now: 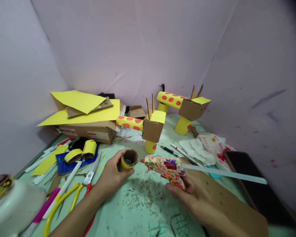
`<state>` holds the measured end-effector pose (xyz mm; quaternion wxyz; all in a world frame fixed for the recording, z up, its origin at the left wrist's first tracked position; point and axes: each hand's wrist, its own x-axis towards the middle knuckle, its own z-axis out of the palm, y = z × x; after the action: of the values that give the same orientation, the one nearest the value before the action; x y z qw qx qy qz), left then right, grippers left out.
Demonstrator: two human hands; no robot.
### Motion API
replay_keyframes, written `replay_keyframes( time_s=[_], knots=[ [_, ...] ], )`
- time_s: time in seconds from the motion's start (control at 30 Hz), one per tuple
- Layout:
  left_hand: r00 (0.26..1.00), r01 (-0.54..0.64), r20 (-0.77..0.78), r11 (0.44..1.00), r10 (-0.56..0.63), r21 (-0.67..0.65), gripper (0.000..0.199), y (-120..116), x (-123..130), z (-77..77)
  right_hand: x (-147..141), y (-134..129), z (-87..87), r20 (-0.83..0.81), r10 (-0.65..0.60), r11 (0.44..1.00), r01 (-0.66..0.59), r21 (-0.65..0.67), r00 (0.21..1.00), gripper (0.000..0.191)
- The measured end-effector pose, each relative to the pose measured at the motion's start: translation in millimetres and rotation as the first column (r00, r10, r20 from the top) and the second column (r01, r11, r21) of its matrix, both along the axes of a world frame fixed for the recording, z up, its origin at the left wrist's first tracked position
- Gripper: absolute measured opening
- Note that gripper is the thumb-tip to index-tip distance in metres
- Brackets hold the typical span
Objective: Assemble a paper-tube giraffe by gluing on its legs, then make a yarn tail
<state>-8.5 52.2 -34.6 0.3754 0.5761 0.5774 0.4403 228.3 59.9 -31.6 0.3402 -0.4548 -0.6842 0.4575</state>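
A short yellow cardboard tube (129,159), its brown open end facing up, is held between the thumb and fingers of my left hand (114,172). My right hand (187,194) grips the handle of a flower-patterned glue gun (165,166). The gun's nozzle points left, close to the tube's right side, and a long translucent glue stick (227,173) sticks out of its back. Behind the hands stands a cardboard figure (153,130) with a yellow leg, a red-spotted yellow body and two pointed horns. A similar figure (192,108) stands farther back at the right.
Yellow sheets (79,102) lie on a cardboard box (88,130) at the back left. Scissors (90,176), markers and two yellow rings (89,149) crowd the left. At the right are tissues (198,151), a dark phone-like slab (256,187) and flat cardboard (227,200).
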Motion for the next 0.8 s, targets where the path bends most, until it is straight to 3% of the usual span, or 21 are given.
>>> replay_keyframes(
  time_s=[0.27,0.47,0.8],
  knots=[
    [0.999,-0.007,-0.035,1.0,0.007,0.002,0.041,-1.3,3.7,2.7,4.2,-4.2,-9.9,-0.02,0.135,0.991,-0.135,-0.02,0.991,0.037],
    [0.998,-0.015,-0.06,1.0,0.014,-0.005,0.041,-3.2,5.1,8.1,2.8,-5.0,-6.0,0.008,0.148,0.989,-0.148,-0.021,0.989,0.035],
    [0.998,-0.016,-0.066,1.0,0.016,0.003,0.043,-2.9,5.6,4.5,4.2,-6.2,-6.6,0.016,0.136,0.991,-0.136,0.005,0.991,0.034]
  ],
)
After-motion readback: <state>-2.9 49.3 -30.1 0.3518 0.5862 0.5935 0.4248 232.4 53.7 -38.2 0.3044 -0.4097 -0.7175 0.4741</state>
